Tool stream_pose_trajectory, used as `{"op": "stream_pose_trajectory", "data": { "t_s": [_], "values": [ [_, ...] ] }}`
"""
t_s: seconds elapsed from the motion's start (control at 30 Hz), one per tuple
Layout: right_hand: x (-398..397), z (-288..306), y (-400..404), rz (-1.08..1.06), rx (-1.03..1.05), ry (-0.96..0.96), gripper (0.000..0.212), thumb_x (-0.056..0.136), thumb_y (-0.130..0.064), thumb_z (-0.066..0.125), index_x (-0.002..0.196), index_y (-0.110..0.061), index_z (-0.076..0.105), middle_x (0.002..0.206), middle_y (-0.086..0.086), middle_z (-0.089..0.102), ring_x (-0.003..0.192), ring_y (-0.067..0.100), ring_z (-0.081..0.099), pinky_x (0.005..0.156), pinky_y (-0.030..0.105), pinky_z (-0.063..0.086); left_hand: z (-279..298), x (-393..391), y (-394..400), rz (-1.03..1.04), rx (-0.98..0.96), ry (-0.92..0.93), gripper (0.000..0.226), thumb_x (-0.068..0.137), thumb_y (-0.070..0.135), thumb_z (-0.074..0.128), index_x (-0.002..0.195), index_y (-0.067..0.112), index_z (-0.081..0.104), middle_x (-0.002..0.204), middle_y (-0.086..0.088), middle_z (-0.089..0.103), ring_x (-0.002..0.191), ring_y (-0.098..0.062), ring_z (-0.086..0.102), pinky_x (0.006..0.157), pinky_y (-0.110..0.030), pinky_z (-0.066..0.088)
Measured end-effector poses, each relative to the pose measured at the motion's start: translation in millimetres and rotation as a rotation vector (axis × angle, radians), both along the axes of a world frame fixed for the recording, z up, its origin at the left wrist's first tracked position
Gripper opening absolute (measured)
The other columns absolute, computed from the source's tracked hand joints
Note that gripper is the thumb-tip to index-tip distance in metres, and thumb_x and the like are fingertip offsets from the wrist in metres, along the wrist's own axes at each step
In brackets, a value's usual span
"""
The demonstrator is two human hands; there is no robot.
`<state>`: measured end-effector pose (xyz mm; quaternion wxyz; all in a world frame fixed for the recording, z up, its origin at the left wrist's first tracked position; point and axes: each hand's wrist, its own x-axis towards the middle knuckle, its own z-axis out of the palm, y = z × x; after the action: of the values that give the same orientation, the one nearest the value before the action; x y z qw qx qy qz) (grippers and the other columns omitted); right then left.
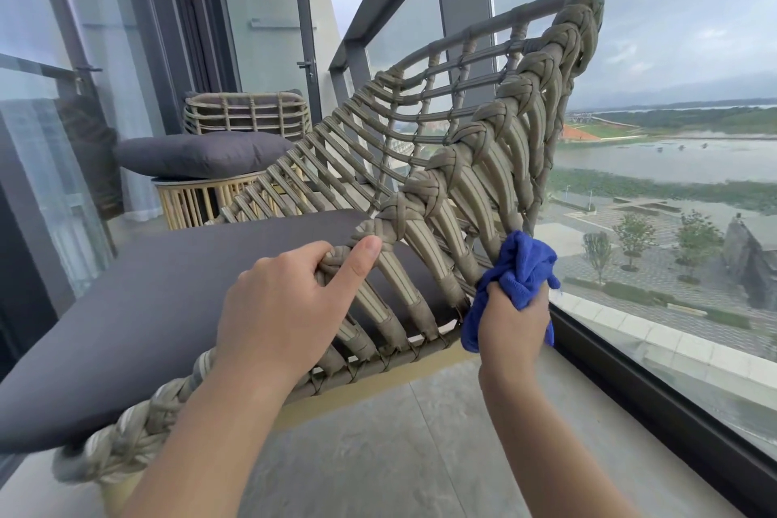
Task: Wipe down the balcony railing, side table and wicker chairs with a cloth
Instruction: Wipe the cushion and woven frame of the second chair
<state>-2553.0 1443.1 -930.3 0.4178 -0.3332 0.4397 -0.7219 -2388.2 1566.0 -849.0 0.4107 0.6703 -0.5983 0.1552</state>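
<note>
Right hand [515, 318] bunches a blue cloth [519, 265] in a closed grip and presses it against the lower ribs of a wicker chair [462, 126], near the spot where the side weave meets the seat frame; the forearm rises from the bottom edge of the view, wrist straight, knuckles facing the camera. Left hand [286, 303] grasps the braided rim of the same chair, fingers curled over the top of the weave and the thumb stretched along its outer face, the forearm reaching in from lower left. A dark grey seat cushion [147, 307] fills the chair beside the left hand. Farther back, a second wicker chair [248, 111] stands against the glass door, and a grey pillow [202, 153] lies on a small round slatted worktop [202, 202] in front of it. A dark metal railing [370, 25] with glass panels runs along the right side of the balcony, just beyond the chair being wiped, over a tiled floor [420, 454].
</note>
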Motion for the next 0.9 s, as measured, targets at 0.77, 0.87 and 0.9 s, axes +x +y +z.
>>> {"op": "stream_pose_trajectory", "data": {
  "t_s": [0.77,0.87,0.9],
  "values": [
    [40.4,67.0,71.0,-0.086,-0.386,-0.105,0.063,0.076,-0.041,0.065,0.139,-0.037,0.055,0.134,0.005,0.057,0.134,0.032,0.051,0.11,0.059,0.044,-1.2,-1.0,1.1,-0.007,-0.033,-0.007,0.078,0.091,0.088,0.022,0.063,0.02,0.047,0.047,0.003,0.049,0.052,-0.014,0.054,0.049,-0.027,0.032],
    [41.3,69.7,76.2,-0.122,-0.442,-0.041,0.07,0.076,-0.043,0.067,0.143,-0.03,0.053,0.134,0.0,0.055,0.133,0.024,0.051,0.113,0.051,0.042,-1.1,-0.7,0.8,0.003,-0.033,-0.002,0.079,0.087,0.089,0.019,0.063,0.019,0.048,0.047,0.003,0.049,0.053,-0.015,0.054,0.049,-0.027,0.032],
    [41.1,70.0,75.3,-0.138,-0.453,-0.023,0.07,0.076,-0.042,0.068,0.143,-0.028,0.053,0.133,0.0,0.055,0.132,0.023,0.051,0.113,0.05,0.042,-1.3,-0.6,0.5,0.005,-0.033,0.0,0.079,0.087,0.089,0.019,0.063,0.019,0.048,0.047,0.004,0.049,0.052,-0.015,0.054,0.049,-0.027,0.032]
  ]
}}
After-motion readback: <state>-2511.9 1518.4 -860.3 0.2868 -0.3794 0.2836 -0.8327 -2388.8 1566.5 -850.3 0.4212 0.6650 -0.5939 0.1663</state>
